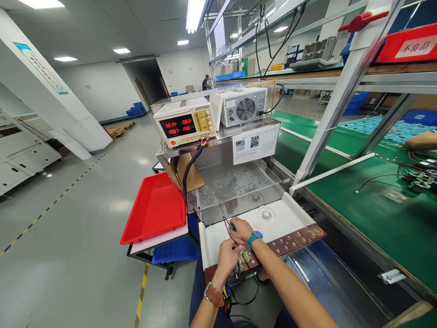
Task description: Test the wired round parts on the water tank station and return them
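Fingers of my right hand (241,229), which has a blue band at the wrist, are closed on a small dark circuit board (232,226). A thin red wire (225,222) loops up from the board and runs down to my left hand (228,256). My left hand, with a brown-strapped watch, pinches the wire's end; its fingertips partly hide it. Right beside those fingertips is a green-sleeved lead (244,256) over a brown strip (287,243) with rows of metal studs. Both hands are above the front of a white tray (283,214).
Behind stands a power supply (184,123) with red digits, beside a grey fan unit (244,107). A red tray (153,207) is at left on a cart. Black cables (251,300) hang below. At right, a green bench (368,205) holds wired boards near another person's arm (421,141).
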Demonstrator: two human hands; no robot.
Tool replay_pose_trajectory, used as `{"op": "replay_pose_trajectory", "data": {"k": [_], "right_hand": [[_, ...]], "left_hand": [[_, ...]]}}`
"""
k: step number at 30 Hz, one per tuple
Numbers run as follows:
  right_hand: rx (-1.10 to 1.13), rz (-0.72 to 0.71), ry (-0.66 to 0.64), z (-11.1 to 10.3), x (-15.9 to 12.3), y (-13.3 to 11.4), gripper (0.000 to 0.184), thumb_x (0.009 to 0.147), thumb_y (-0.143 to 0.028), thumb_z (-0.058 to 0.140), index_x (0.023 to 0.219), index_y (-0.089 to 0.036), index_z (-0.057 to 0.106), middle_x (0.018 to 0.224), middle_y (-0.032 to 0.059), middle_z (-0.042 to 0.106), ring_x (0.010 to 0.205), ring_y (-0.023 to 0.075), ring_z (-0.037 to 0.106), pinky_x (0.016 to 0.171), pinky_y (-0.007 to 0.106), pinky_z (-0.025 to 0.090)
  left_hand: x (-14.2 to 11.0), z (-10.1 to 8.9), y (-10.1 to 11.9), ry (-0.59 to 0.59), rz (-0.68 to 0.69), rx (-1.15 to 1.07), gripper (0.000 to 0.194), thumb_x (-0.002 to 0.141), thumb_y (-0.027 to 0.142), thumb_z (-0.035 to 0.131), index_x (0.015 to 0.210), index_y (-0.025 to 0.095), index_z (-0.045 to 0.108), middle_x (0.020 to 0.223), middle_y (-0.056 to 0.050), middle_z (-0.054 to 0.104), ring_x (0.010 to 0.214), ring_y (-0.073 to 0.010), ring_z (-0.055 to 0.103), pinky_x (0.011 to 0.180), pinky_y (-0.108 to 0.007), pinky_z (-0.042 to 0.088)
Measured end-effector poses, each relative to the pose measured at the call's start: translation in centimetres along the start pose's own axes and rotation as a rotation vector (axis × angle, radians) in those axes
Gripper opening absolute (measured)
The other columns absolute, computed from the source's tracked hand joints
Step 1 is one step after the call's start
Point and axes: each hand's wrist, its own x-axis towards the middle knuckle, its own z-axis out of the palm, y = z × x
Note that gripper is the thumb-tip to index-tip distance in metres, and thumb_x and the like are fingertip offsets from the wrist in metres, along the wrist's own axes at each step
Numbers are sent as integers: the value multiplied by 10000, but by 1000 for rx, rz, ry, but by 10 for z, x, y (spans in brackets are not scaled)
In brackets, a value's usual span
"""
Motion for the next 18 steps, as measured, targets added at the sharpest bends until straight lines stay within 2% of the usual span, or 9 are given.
{"op": "replay_pose_trajectory", "data": {"k": [7,13,18], "right_hand": [[20,-5,3,4,2,3,333,809,-271,625,1128,-177,613,1145,96,618,949,225,607,821,290,394],[3,-25,18,4,4,5,305,816,-275,625,1103,-173,621,1127,97,629,929,219,619,815,287,406],[-26,-21,10,4,5,1,224,802,-259,654,1003,-159,643,1069,93,650,875,215,628,747,279,426]], "left_hand": [[3,0,-6,-19,13,-6,169,719,241,589,814,146,692,755,-84,757,763,-223,709,739,-318,514],[1,-1,1,-1,7,-1,155,715,263,591,778,150,676,754,-84,760,752,-215,708,734,-309,520],[3,-3,7,1,11,36,251,659,388,626,758,165,681,734,-88,761,749,-254,716,758,-362,543]]}}
